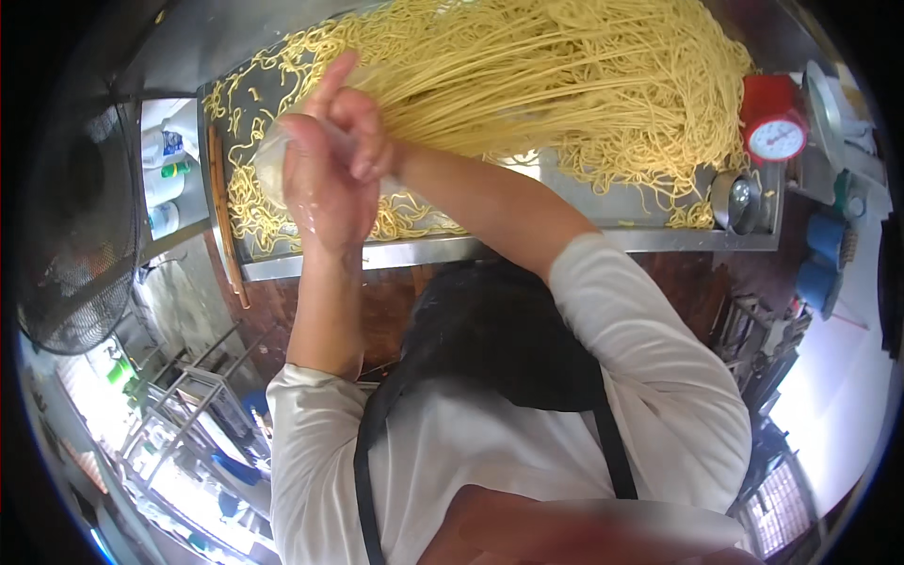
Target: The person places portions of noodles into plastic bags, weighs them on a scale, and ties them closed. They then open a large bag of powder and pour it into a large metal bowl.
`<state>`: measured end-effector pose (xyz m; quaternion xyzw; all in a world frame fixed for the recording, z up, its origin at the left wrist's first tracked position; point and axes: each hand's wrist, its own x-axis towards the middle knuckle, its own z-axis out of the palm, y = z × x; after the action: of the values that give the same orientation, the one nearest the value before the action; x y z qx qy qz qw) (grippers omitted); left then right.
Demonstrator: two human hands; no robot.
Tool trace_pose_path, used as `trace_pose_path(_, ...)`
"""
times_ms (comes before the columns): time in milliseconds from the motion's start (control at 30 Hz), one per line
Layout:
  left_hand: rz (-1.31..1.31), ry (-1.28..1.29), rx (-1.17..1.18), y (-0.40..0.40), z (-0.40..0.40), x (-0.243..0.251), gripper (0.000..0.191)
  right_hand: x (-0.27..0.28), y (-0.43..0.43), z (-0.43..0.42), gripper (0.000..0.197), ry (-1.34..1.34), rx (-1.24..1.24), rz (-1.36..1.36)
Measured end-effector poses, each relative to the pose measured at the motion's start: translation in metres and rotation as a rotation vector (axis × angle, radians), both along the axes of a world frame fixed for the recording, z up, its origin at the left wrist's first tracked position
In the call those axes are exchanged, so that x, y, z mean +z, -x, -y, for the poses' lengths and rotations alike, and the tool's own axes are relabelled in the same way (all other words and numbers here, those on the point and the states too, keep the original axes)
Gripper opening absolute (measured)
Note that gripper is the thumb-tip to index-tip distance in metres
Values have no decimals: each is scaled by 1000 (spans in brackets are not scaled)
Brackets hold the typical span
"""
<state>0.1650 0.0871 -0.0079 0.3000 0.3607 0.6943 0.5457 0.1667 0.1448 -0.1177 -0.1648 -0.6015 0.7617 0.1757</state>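
My left hand is raised over the left part of a metal tray, palm turned up and thumb spread. A translucent whitish piece, seemingly a plastic bag, shows behind and between its thumb and fingers. My right hand crosses over from the right and meets the left, fingers curled near the same plastic; its grip is partly hidden and blurred. Just beyond the hands, long yellow noodles stretch in strands toward a thick heap at the right. Looser noodles lie around the tray's left end.
A red dial scale stands past the tray's right end. In the tray's right corner sits a round metal container. Wooden sticks lie along the left edge. A mesh fan stands further left, near white bottles.
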Motion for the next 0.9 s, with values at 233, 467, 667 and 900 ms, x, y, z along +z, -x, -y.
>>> trace_pose_path(233, 19, 327, 224, 51, 14, -23, 62, -45, -95, -38, 57, -1037, 56, 406)
trace_pose_path(467, 91, 420, 160, 56, 14, -20, 52, -164, -181, -100, 53, -1424, -293, 895)
trace_pose_path(667, 137, 278, 22, 42, -25, 10, 46, -161, -94, -108, 41, -399, -376, 437)
trace_pose_path(900, 236, 267, 9, 47, 5, 7, 48, -4, 2, 3, 39, 356, 52, -69)
